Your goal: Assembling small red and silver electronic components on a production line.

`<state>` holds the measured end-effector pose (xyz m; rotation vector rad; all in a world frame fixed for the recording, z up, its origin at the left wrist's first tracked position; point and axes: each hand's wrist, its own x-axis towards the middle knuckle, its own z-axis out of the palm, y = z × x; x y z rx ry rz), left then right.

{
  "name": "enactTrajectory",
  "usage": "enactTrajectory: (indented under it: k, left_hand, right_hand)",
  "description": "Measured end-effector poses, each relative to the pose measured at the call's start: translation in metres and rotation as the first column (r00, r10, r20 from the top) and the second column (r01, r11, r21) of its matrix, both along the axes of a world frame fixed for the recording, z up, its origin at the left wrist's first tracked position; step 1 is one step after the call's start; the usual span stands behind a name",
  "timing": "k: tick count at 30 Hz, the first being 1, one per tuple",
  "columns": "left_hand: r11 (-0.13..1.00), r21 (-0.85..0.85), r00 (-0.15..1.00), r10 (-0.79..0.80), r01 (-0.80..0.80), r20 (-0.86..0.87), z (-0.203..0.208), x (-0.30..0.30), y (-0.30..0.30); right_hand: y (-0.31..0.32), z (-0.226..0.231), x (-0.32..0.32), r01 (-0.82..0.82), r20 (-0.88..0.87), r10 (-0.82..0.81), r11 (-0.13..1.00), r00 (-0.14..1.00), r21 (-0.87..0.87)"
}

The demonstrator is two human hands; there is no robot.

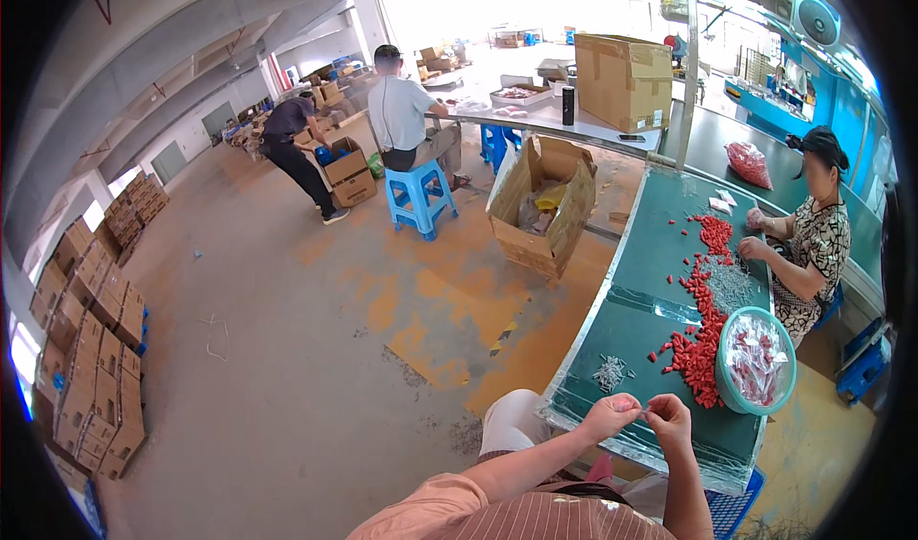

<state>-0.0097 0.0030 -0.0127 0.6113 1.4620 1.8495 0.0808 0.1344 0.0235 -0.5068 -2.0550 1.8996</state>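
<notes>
My left hand (612,416) and my right hand (669,421) meet above the near end of a green-topped table (635,328). Both are closed in a pinch, fingertips almost touching. A hint of red shows at the left fingers, but what either hand holds is too small to make out. Just beyond them lies a small pile of grey screw-like pieces (609,374). A heap of small red plug-like pieces (696,360) spreads to the right of it. Beside that heap stands a light-green round basket (786,387) filled with clear packets holding red bits.
Across the table's right side a co-worker (820,225) handles pieces by a larger grey pile (729,284). An open carton (535,244) stands on the floor left of the table. Two other people are farther back, one on a blue stool (419,201). Stacked cartons (96,368) line the left.
</notes>
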Motion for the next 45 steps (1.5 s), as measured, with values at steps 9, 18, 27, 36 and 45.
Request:
enactTrajectory:
  k: [9, 18, 27, 36, 45]
  left_hand:
    - [0.999, 0.042, 1.000, -0.007, 0.007, 0.016, 0.006, -0.001, 0.000]
    - [0.996, 0.035, 0.997, -0.082, 0.082, 0.005, -0.002, 0.020, 0.001]
    - [0.959, -0.123, 0.944, -0.222, 0.256, 0.243, 0.023, 0.015, -0.015]
    - [0.931, 0.047, 0.776, -0.328, 0.362, 0.539, 0.023, 0.026, -0.005]
    - [0.919, 0.104, 0.704, -0.360, 0.379, 0.612, 0.037, 0.033, -0.012]
  right_hand:
    - [-0.004, 0.001, -0.002, -0.003, -0.042, 0.002, 1.000, 0.999, -0.022]
    - [-0.002, -0.001, 0.024, 0.022, -0.003, -0.021, 1.000, 1.000, 0.020]
    - [-0.001, 0.011, 0.010, 0.098, -0.038, -0.126, 0.902, 0.991, -0.420]
    - [0.010, 0.001, 0.042, 0.147, -0.026, -0.241, 0.670, 0.970, -0.728]
    - [0.019, 0.039, 0.082, 0.204, -0.058, -0.301, 0.763, 0.952, -0.613]
